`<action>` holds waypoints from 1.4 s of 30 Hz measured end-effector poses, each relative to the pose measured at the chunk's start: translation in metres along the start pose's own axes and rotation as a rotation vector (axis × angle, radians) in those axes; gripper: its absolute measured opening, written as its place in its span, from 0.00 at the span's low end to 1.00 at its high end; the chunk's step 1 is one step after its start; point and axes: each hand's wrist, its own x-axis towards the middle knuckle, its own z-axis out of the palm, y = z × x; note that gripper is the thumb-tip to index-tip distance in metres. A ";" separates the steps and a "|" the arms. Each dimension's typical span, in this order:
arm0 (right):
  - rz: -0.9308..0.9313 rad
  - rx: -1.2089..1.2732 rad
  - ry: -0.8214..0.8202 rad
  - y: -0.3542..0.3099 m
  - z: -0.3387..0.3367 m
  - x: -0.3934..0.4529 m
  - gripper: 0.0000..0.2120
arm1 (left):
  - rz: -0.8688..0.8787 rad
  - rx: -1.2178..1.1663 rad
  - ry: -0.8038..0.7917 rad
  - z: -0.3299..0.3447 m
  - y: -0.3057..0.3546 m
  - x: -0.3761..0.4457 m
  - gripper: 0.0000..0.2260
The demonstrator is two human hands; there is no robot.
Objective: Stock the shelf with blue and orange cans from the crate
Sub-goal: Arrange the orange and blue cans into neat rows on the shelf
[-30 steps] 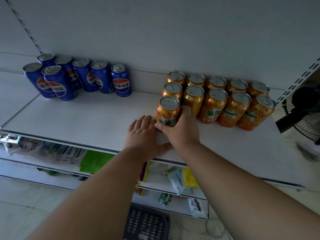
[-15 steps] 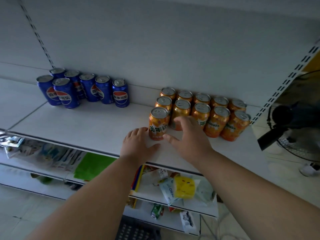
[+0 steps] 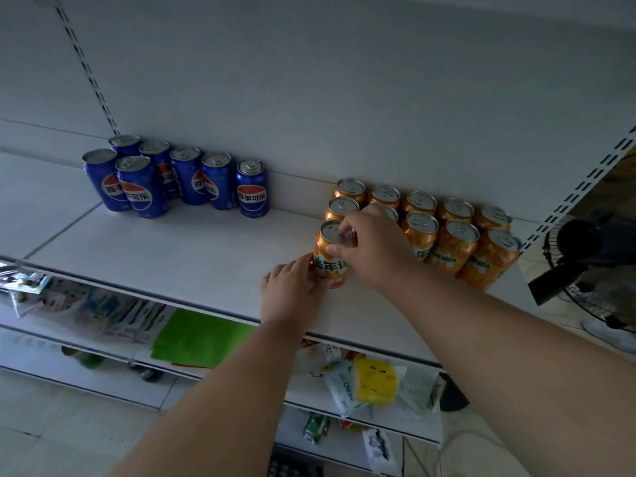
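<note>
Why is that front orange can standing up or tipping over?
Standing up. The front orange can sits flat on the shelf, silver top facing up.

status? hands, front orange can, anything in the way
Right hand gripping front orange can at its top rim. Left hand touching its base, resting on shelf. Can upright, front of orange group. Nothing blocking.

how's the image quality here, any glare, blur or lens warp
Head view: dim, flat light with a bluish cast; no hard glare, only soft sheen on the orange cans; wide-angle warp tilts the upright; the shelf looks fairly sharp, the packets below softer.
</note>
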 end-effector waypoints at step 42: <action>0.293 0.348 -0.018 0.103 0.010 -0.052 0.12 | 0.379 0.717 -0.207 -0.031 0.154 0.106 0.28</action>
